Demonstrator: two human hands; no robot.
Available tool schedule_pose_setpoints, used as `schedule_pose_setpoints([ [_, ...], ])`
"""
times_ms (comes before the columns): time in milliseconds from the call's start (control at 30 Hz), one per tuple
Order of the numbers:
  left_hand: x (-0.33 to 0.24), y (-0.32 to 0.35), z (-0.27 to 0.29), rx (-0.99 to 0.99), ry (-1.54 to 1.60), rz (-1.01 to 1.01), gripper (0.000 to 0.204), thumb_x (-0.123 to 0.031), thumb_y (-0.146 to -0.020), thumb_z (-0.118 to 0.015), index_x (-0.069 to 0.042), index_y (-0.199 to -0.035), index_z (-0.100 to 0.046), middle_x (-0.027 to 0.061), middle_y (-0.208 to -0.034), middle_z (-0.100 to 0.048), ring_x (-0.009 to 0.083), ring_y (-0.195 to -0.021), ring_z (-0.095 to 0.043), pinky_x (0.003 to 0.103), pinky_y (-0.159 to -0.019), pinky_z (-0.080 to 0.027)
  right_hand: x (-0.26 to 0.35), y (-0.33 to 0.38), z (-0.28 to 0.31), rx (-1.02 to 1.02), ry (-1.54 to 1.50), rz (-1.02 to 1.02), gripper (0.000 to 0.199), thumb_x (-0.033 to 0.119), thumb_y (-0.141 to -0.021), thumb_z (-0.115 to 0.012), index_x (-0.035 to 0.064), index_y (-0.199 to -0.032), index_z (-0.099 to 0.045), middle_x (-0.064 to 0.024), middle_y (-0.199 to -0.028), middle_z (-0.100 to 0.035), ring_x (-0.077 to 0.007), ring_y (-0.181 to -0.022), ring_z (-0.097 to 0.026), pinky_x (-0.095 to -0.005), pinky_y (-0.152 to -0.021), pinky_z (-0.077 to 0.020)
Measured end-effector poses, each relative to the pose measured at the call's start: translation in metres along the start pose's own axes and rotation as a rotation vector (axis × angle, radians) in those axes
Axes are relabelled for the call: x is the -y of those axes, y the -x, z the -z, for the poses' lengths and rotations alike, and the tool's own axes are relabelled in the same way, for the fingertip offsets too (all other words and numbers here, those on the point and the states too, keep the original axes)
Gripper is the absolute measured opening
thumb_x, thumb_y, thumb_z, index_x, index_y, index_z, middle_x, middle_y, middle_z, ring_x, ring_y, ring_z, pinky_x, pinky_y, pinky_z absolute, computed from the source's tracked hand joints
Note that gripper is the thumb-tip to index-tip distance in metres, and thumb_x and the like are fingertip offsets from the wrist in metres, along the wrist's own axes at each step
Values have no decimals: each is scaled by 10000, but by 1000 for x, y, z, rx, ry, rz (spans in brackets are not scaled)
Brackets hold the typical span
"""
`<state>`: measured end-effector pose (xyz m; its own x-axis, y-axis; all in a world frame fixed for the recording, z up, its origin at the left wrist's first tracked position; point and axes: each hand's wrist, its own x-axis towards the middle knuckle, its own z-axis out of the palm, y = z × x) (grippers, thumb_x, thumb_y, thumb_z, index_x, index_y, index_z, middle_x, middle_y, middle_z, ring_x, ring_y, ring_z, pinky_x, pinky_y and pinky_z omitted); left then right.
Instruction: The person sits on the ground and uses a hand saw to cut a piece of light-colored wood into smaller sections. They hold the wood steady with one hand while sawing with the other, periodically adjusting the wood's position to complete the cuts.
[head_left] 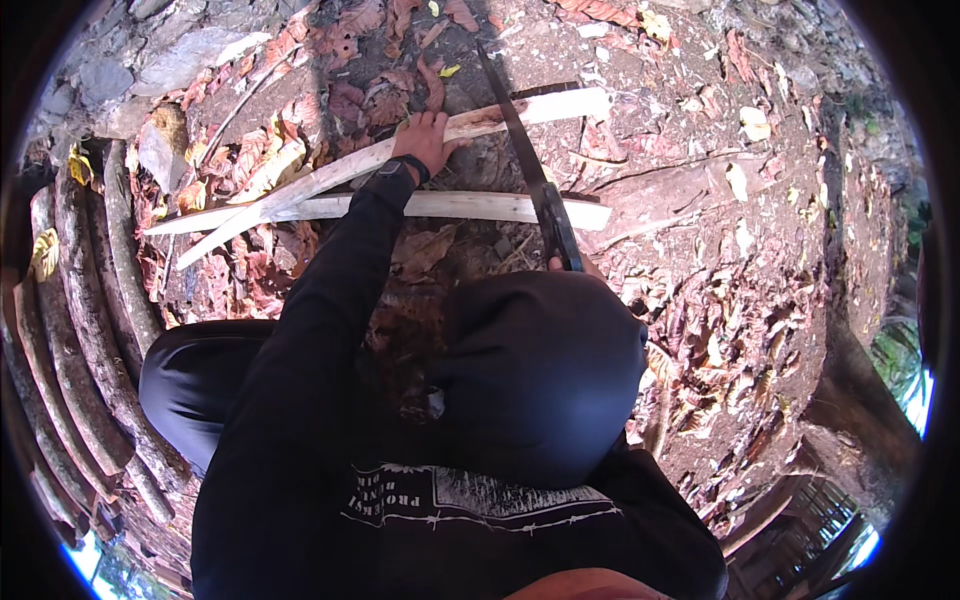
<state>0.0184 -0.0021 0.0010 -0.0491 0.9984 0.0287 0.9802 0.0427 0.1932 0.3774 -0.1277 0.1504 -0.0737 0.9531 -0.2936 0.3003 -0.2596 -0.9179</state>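
1. Left edge of ground [690, 120]: bark-covered poles [88, 310] lying side by side; grey stones [190, 65] toward the far-left corner.
2. Lower strip [460, 206]: pale, straight, bare wood, narrowing to a point at its left end; lies crosswise on the ground ahead of the knees.
3. Upper strip [335, 172]: pale, long, slightly bowed, slanting across the lower strip near its left end; brown-stained just right of the left hand. Dry leaves [270, 165] around both.
4. Left hand [425, 140]: grip closed over the upper strip, right of its middle; dark watch at the wrist.
5. Long-bladed tool [525, 145]: dark, narrow blade passing over the upper strip; contact cannot be told. Handle nearest the body.
6. Right hand [590, 267]: grip closed on the handle, mostly hidden by the right knee [545, 370].
7. Right side: leaf litter [730, 320], then a brown trunk-like form [855, 390].
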Motion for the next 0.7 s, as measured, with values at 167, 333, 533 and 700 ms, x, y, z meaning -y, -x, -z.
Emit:
schedule_pose_setpoints([
  [167,7,0,0,5,-13,-18,641,-605,-1039,-583,-45,-1351,-571,181,-1242,-654,361,-1195,-627,501,-974,-533,15,-46,-32,65,40,129,211,179,-1014,-729,6,-1132,-751,16,-781,-644,-81,-722,-542,-304,-660,-452],
  [333,9,-2,-3,-10,8,12,622,-608,-1035,-589,-59,-1327,-575,184,-1200,-674,374,-1149,-648,512,-966,-532,14,-52,-41,33,18,214,156,129,-1006,-721,-8,-1079,-743,45,-729,-595,-62,-683,-503,-295,-623,-417],
  [533,7,-5,-2,-31,17,7,614,-620,-1028,-593,-74,-1308,-577,171,-1190,-674,374,-1160,-644,515,-961,-526,-9,-7,5,-1,34,17,220,165,-995,-743,4,-1142,-769,25,-790,-652,-78,-721,-548,-299,-673,-453],
  [700,11,-2,0,-73,23,-58,589,-593,-1040,-592,-47,-1262,-579,186,-1137,-680,367,-1116,-658,493,-908,-551,-9,-4,-16,-82,-29,-10,180,136,-1003,-729,0,-1116,-761,44,-763,-612,-63,-718,-528,-286,-646,-423],
])
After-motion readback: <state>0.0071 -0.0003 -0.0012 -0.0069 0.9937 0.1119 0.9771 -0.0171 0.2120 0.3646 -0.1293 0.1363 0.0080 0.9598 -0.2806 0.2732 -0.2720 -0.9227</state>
